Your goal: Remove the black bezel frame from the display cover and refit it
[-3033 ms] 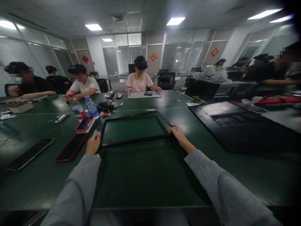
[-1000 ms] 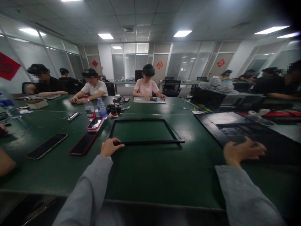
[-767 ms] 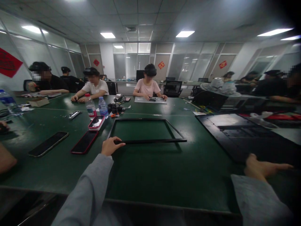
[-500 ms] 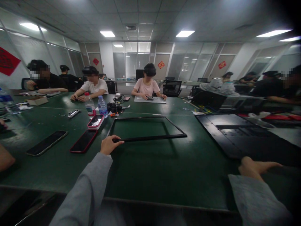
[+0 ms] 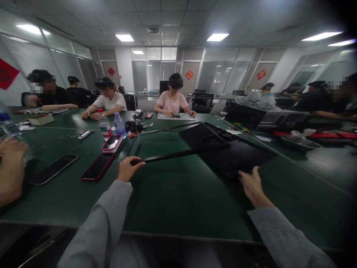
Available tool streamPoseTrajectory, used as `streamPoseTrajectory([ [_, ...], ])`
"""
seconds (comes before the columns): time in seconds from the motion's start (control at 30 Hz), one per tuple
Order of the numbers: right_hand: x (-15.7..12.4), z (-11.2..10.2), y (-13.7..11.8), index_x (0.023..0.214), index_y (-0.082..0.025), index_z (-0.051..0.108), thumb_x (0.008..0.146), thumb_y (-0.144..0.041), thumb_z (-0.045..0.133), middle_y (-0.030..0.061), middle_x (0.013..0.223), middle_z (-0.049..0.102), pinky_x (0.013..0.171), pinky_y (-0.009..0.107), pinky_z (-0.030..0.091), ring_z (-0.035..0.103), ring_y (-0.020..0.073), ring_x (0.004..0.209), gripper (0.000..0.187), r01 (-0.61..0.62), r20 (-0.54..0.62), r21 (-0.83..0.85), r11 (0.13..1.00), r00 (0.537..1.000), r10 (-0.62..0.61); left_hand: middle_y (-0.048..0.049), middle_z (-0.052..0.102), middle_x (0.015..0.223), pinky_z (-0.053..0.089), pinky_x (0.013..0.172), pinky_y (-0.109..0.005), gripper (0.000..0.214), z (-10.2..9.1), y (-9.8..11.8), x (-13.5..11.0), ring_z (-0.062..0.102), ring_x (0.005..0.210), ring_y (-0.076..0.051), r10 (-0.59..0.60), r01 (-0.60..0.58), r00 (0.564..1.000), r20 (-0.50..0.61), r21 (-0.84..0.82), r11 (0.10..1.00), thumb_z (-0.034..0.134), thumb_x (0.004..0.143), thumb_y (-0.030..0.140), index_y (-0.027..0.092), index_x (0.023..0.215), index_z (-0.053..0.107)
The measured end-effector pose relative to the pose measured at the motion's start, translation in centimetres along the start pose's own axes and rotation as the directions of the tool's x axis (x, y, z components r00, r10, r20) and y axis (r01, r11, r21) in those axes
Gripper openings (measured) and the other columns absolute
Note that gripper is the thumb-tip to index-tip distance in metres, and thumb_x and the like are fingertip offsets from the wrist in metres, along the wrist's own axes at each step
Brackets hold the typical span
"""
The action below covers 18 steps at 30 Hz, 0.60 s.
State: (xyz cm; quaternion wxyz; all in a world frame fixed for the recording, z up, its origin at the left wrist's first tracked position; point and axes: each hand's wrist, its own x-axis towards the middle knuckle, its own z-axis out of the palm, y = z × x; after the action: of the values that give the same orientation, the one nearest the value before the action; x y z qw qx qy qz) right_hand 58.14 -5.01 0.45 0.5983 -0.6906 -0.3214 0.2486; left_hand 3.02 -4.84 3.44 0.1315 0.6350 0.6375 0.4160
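Currently your left grip (image 5: 127, 169) pinches the black frame (image 5: 167, 155) by its near-left corner; your right grip (image 5: 253, 186) has the dark panel (image 5: 234, 154) by its near edge. They overlap above the worktop (image 5: 167, 201), unaligned, apparently unjoined.

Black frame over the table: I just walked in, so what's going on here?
The person's left hand holds the black frame by its near left corner, over the green table. The right hand is at the near edge of a dark panel. The frame's right end overlaps the panel in view; whether they touch is unclear.
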Motion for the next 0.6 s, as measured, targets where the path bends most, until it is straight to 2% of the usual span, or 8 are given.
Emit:
streamPoseTrajectory([
  [0.1,0.0,1.6,-0.7,0.158,-0.030,0.020,0.070,-0.023,0.070,0.0087,0.102,0.067,0.064,0.031,0.057,0.067,0.0216,0.078,0.102,-0.077,0.255,0.090,0.993,0.966,0.052,-0.0049,0.072,0.095,0.048,0.087,-0.036,0.041,0.1,0.3,-0.2,0.065,0.089,-0.022,0.064,-0.063,0.995,-0.075,0.012,0.998,0.075,0.072,0.059,0.024,0.093,0.075],
  [0.2,1.3,3.1,-1.8,0.150,-0.034,0.039,0.065,-0.020,0.075,0.0042,0.099,0.071,0.063,0.028,0.057,0.068,0.0205,0.080,0.093,-0.118,0.501,0.063,0.991,0.863,0.071,-0.0044,0.072,0.093,0.046,0.090,-0.037,0.033,0.2,0.4,-0.3,0.065,0.090,-0.022,0.117,-0.107,0.983,-0.140,0.075,0.991,0.077,0.074,0.052,0.024,0.091,0.075],
  [0.27,2.6,4.3,-2.3,0.140,-0.031,0.051,0.067,-0.022,0.074,0.0031,0.097,0.072,0.064,0.026,0.056,0.068,0.0183,0.081,0.076,-0.069,0.502,0.070,0.995,0.864,0.024,-0.0044,0.073,0.094,0.044,0.093,-0.039,0.031,0.2,0.4,-0.4,0.065,0.091,-0.022,0.141,-0.119,0.975,-0.169,0.135,0.984,0.078,0.074,0.050,0.025,0.091,0.075],
  [0.33,3.5,5.5,-2.6,0.127,-0.026,0.061,0.074,-0.028,0.069,0.0031,0.095,0.072,0.067,0.024,0.055,0.066,0.0156,0.081,0.054,0.036,0.341,0.131,0.991,0.937,-0.079,-0.0046,0.073,0.094,0.041,0.095,-0.041,0.031,0.3,0.3,-0.5,0.065,0.092,-0.023,0.167,-0.130,0.967,-0.190,0.193,0.973,0.078,0.075,0.051,0.025,0.092,0.075],
  [0.4,4.0,6.5,-2.9,0.116,-0.023,0.065,0.081,-0.038,0.062,0.0041,0.091,0.071,0.069,0.026,0.056,0.066,0.0151,0.078,0.038,0.095,0.228,0.183,0.979,0.964,-0.136,-0.0044,0.073,0.093,0.039,0.097,-0.043,0.031,0.3,0.2,-0.5,0.065,0.093,-0.024,0.205,-0.155,0.958,-0.201,0.238,0.959,0.077,0.075,0.052,0.026,0.092,0.075],
  [0.47,4.0,7.0,-3.2,0.113,-0.022,0.066,0.089,-0.051,0.052,0.0070,0.090,0.071,0.070,0.030,0.057,0.067,0.0183,0.080,0.040,0.070,0.340,0.220,0.973,0.929,-0.144,-0.0039,0.073,0.091,0.036,0.099,-0.044,0.032,0.3,0.2,-0.5,0.065,0.092,-0.024,0.253,-0.194,0.946,-0.202,0.274,0.942,0.076,0.076,0.054,0.026,0.091,0.075],
  [0.53,3.8,7.1,-3.4,0.116,-0.021,0.064,0.091,-0.062,0.044,0.0099,0.092,0.072,0.071,0.035,0.057,0.069,0.0225,0.084,0.052,0.053,0.507,0.216,0.975,0.847,-0.158,-0.0034,0.073,0.090,0.033,0.102,-0.045,0.034,0.4,0.3,-0.5,0.064,0.091,-0.024,0.300,-0.232,0.932,-0.202,0.302,0.925,0.074,0.077,0.057,0.026,0.091,0.074],
  [0.6,3.7,7.3,-3.2,0.121,-0.019,0.061,0.087,-0.066,0.049,0.0104,0.091,0.072,0.070,0.037,0.057,0.069,0.0245,0.085,0.059,0.167,0.539,0.135,0.977,0.814,-0.214,-0.0035,0.074,0.089,0.031,0.103,-0.045,0.036,0.6,0.4,-0.5,0.064,0.091,-0.024,0.336,-0.266,0.923,-0.190,0.315,0.911,0.072,0.077,0.059,0.026,0.090,0.074],
])
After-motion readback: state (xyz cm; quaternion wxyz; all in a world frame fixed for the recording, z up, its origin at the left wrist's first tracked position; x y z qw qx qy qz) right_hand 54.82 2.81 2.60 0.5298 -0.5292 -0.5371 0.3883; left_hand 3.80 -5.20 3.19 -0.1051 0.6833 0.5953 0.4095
